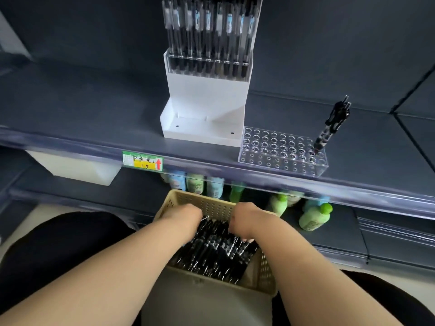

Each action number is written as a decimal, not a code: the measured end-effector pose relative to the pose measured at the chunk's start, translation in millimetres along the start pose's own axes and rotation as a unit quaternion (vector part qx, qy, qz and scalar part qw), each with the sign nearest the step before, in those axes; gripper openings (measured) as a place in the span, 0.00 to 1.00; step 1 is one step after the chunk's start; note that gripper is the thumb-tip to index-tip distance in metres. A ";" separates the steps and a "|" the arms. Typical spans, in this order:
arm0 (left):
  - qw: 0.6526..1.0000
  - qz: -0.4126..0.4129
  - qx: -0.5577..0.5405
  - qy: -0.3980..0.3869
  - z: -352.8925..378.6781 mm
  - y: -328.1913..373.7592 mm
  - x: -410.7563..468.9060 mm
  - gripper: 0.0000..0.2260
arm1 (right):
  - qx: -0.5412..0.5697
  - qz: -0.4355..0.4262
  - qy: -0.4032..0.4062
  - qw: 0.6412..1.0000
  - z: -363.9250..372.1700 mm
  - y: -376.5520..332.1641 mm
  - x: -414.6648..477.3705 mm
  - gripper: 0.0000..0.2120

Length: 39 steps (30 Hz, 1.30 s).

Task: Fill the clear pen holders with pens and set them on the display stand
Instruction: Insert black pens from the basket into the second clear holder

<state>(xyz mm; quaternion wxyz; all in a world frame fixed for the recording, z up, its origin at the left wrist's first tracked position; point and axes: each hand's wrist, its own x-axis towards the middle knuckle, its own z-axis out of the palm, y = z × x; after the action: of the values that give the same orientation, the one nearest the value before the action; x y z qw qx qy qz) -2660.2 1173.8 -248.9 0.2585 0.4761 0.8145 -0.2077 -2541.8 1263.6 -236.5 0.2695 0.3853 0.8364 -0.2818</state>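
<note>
Stand (204, 95) holds one full holder (207, 67); second holder (277, 149) sits nearly empty. Left hand (186, 216), right hand (244, 220) dig among pens (216, 250); I can't tell grip.

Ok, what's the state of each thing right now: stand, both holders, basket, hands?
Display stand: upper tier occupied, lower tray empty.
Filled pen holder: full, seated on the upper tier.
Second pen holder: beside the stand, not on it; few pens at its right end, other holes empty.
Basket: loaded with black pens.
Left hand: among the basket's pens, grip hidden.
Right hand: same.
</note>
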 end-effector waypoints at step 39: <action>0.941 -0.020 -0.335 -0.034 57.9 18.6 30.9 0.11 | 0.332 0.161 -0.131 0.920 78.1 15.9 37.3 0.08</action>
<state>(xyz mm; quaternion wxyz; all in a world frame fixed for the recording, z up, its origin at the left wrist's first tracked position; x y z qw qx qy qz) -2643.5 1169.2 -314.8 0.4267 0.3383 0.8369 0.0558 -2531.7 1237.6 -320.0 0.2755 0.5419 0.5785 -0.5439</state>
